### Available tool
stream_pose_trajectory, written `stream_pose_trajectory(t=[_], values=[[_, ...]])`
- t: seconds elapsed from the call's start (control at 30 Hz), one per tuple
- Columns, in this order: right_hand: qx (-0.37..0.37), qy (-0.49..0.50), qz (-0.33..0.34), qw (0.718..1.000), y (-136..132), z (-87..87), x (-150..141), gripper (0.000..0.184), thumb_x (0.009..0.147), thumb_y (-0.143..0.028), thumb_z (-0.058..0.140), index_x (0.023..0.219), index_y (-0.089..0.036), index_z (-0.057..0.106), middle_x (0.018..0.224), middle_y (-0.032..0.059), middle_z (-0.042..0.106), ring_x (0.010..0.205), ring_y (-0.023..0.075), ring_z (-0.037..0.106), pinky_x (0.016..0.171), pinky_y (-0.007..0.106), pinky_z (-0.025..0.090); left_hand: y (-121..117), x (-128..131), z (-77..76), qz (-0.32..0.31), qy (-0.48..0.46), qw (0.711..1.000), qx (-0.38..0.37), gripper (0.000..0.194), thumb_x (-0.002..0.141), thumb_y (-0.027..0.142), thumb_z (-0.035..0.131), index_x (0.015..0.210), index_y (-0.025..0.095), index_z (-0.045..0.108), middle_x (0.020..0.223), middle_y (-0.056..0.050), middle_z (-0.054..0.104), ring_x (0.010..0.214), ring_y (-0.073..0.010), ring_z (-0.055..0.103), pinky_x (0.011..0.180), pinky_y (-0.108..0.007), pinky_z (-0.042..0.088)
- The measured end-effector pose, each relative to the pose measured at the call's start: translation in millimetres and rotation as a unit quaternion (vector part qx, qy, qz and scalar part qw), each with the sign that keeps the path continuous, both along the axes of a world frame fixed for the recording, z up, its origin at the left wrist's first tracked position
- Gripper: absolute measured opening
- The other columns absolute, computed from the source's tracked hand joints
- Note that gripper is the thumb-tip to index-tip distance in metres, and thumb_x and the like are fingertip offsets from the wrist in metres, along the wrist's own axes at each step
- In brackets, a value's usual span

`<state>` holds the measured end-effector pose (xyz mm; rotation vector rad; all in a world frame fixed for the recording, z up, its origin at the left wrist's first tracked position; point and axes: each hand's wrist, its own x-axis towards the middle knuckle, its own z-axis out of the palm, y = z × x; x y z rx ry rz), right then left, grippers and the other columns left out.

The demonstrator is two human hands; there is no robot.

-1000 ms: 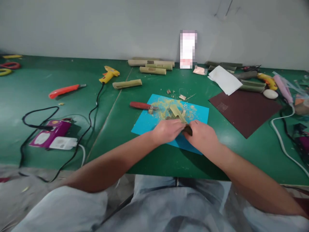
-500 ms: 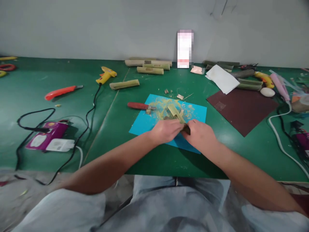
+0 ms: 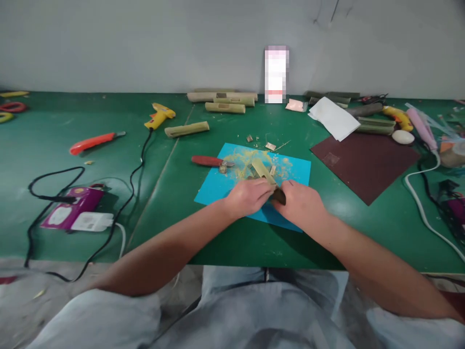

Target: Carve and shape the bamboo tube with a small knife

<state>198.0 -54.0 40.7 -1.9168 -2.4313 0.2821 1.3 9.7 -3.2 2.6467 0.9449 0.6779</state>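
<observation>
A pale, split bamboo piece (image 3: 262, 169) slants toward me over the blue sheet (image 3: 214, 186). My left hand (image 3: 249, 196) is closed around its near part, fingers pressed together on top. Close against it, my right hand (image 3: 303, 201) grips the lower end of the same piece. Something dark brown shows between the hands; whether it is the bamboo's shaded end or a separate scrap, I cannot tell. Shavings and yellowish dust cover the sheet beyond my fingers. On its left edge lies a red-handled knife (image 3: 209, 161), beside a small clear-looking block (image 3: 223, 168).
Several bamboo pieces (image 3: 225, 107) lie near the wall. A yellow glue gun (image 3: 159, 116), an orange-red cutter (image 3: 94, 143) and a purple box with cables (image 3: 83, 198) are at left. At right are a dark brown sheet (image 3: 363, 165), white paper (image 3: 334, 118) and a white egg-shaped object (image 3: 403, 137).
Both hands keep hold of the bamboo piece, with only a slight shift of the fingers and of the piece. The camera view has tilted a little.
</observation>
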Motion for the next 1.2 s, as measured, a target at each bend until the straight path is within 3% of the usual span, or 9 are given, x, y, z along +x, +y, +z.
stream_pose_trajectory(t=[0.17, 0.4, 0.63, 0.87, 1.07, 1.2], values=[[0.001, 0.000, -0.001, 1.000, 0.0, -0.9, -0.5, 0.026, 0.093, -0.041, 0.056, 0.099, -0.017, 0.062, 0.097, 0.0103, 0.070, 0.085, 0.0237, 0.068, 0.063, 0.032, 0.042, 4.0, -1.4, -2.2, 0.077, -0.047, 0.996, -0.010, 0.027, 0.101, 0.029, 0.050, 0.108, 0.018, 0.073, 0.097, -0.007, 0.076, 0.089, -0.0178, 0.072, 0.077, -0.029, 0.057], [-0.011, -0.006, 0.000, 1.000, -4.6, 7.1, -0.7, 0.023, 0.094, -0.036, 0.050, 0.097, -0.017, 0.063, 0.094, 0.0085, 0.070, 0.079, 0.0221, 0.068, 0.059, 0.032, 0.039, 9.3, -6.4, -2.9, 0.090, -0.027, 0.995, -0.013, 0.025, 0.101, 0.028, 0.051, 0.110, 0.019, 0.073, 0.098, -0.007, 0.076, 0.088, -0.0171, 0.072, 0.078, -0.028, 0.057], [-0.011, 0.000, -0.007, 1.000, -2.1, 7.7, -0.4, 0.022, 0.095, -0.029, 0.047, 0.101, -0.015, 0.064, 0.100, 0.0114, 0.068, 0.083, 0.0210, 0.066, 0.062, 0.031, 0.040, 24.0, -13.7, -8.7, 0.148, -0.060, 0.987, 0.007, 0.024, 0.100, 0.028, 0.052, 0.110, 0.019, 0.072, 0.102, -0.008, 0.076, 0.096, -0.0195, 0.072, 0.091, -0.034, 0.059], [-0.009, 0.019, -0.002, 1.000, -1.0, 0.4, -2.0, 0.021, 0.093, -0.030, 0.049, 0.097, -0.015, 0.063, 0.097, 0.0115, 0.068, 0.084, 0.0220, 0.066, 0.066, 0.032, 0.042, 0.8, -0.7, -0.8, 0.034, -0.012, 0.999, -0.022, 0.027, 0.103, 0.028, 0.048, 0.114, 0.021, 0.072, 0.109, -0.006, 0.076, 0.100, -0.0185, 0.073, 0.084, -0.030, 0.059], [-0.008, 0.006, -0.010, 1.000, 2.2, 2.0, -2.0, 0.020, 0.093, -0.026, 0.048, 0.100, -0.014, 0.062, 0.101, 0.0133, 0.068, 0.088, 0.0231, 0.066, 0.067, 0.032, 0.042, 21.9, -12.7, -4.1, 0.136, -0.038, 0.990, 0.016, 0.024, 0.100, 0.027, 0.052, 0.110, 0.019, 0.073, 0.103, -0.007, 0.077, 0.097, -0.0191, 0.072, 0.088, -0.031, 0.058], [-0.005, 0.011, -0.013, 1.000, 3.6, -0.8, -0.2, 0.021, 0.094, -0.030, 0.050, 0.102, -0.014, 0.061, 0.102, 0.0131, 0.068, 0.090, 0.0236, 0.066, 0.068, 0.033, 0.043, 15.9, -5.1, -7.1, 0.075, -0.058, 0.995, -0.005, 0.025, 0.100, 0.027, 0.051, 0.110, 0.019, 0.073, 0.101, -0.006, 0.077, 0.092, -0.0176, 0.073, 0.084, -0.030, 0.058]])
